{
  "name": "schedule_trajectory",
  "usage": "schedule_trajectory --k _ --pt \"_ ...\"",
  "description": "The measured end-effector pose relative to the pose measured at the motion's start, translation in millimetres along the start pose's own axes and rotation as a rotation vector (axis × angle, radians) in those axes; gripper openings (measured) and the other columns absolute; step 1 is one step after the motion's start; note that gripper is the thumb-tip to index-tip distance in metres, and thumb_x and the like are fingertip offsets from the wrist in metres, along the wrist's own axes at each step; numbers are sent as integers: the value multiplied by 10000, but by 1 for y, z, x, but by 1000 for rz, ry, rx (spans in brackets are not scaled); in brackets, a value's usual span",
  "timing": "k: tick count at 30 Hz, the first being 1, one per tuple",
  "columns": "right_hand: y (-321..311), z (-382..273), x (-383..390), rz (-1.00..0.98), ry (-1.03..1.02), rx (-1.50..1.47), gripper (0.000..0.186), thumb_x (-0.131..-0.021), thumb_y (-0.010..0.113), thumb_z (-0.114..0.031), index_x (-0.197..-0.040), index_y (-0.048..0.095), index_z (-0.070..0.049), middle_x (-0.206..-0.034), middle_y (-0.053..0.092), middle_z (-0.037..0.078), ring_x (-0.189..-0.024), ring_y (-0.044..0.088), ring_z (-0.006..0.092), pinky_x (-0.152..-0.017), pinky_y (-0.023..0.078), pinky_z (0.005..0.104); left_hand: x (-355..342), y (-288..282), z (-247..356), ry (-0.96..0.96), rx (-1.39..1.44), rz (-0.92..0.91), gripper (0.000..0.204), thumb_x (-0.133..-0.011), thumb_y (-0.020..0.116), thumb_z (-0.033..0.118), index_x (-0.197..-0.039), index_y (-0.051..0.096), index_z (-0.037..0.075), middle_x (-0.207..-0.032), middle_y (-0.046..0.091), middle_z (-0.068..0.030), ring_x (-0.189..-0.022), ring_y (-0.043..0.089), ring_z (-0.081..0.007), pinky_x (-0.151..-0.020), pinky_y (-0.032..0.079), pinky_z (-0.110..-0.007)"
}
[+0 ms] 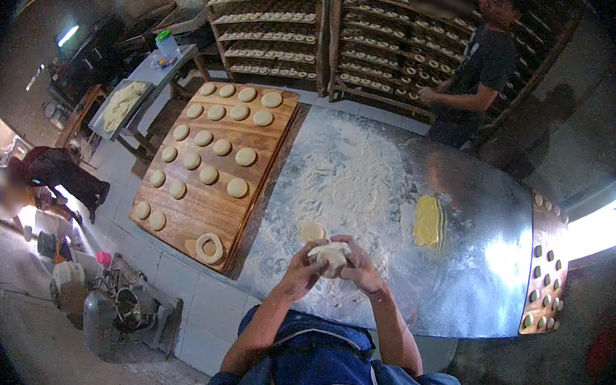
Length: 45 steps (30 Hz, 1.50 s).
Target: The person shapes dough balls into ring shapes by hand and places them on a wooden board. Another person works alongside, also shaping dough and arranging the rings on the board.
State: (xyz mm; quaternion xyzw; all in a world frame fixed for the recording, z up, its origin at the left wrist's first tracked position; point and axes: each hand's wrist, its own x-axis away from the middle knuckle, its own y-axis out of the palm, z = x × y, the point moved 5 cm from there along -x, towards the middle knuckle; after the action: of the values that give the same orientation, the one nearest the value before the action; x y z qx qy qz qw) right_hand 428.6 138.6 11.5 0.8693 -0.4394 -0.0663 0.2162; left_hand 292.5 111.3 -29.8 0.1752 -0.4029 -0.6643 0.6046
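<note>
Both my hands are closed around one piece of pale dough (333, 255) above the near edge of the metal table. My left hand (303, 268) grips its left side, and my right hand (361, 267) grips its right side. The fingers partly cover the dough, so its full shape is hidden. Just beyond my left hand, a flat round of dough (312, 231) lies on the floured metal. To the left, a wooden board (234, 165) carries rows of round dough pieces, with a dough ring (209, 248) at its near corner.
Yellow fat or dough (429, 221) sits on the metal table (475, 278) to the right. Another board of dough pieces (548, 273) stands at the far right edge. Racks of dough rings (271, 19) line the back, where a person (480, 68) stands. Bottles (99, 317) stand lower left.
</note>
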Motion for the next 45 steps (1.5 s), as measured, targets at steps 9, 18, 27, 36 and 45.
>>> schedule_trajectory --k 9,18,27,36,45 --pt "6 41 -14 546 90 -295 516 -965 444 -454 -934 639 24 -756 637 110 -630 565 189 -562 445 315 2 -17 28 194 10 154 188 -884 537 121 -1051 453 132 -975 606 -85 -857 633 -190 -762 525 -341" --pt "45 77 -40 826 77 72 523 -977 484 -464 -1011 637 34 -873 640 230 -808 632 324 -702 492 436 -13 -56 45 293 51 362 269 -946 463 247 -709 424 128 -702 371 30 -657 387 -116 -630 356 -266" --pt "117 59 -77 622 -39 288 748 -986 299 -582 -820 648 59 -771 655 119 -703 591 197 -676 485 333 13 -81 105 293 9 269 299 -933 457 256 -686 430 90 -635 413 5 -588 415 -162 -594 372 -313" --pt "167 69 -114 368 -53 675 621 -1021 318 -461 -764 592 34 -635 525 69 -609 492 161 -601 429 313 31 -133 139 349 224 78 363 -986 443 418 -779 452 120 -715 454 -5 -655 466 -190 -665 417 -322" --pt "197 97 -140 229 -109 787 644 -1011 313 -461 -695 603 19 -578 509 57 -567 489 167 -537 392 344 44 -165 165 496 -328 183 375 -981 436 327 -697 402 84 -647 386 -18 -571 383 -166 -557 347 -332"
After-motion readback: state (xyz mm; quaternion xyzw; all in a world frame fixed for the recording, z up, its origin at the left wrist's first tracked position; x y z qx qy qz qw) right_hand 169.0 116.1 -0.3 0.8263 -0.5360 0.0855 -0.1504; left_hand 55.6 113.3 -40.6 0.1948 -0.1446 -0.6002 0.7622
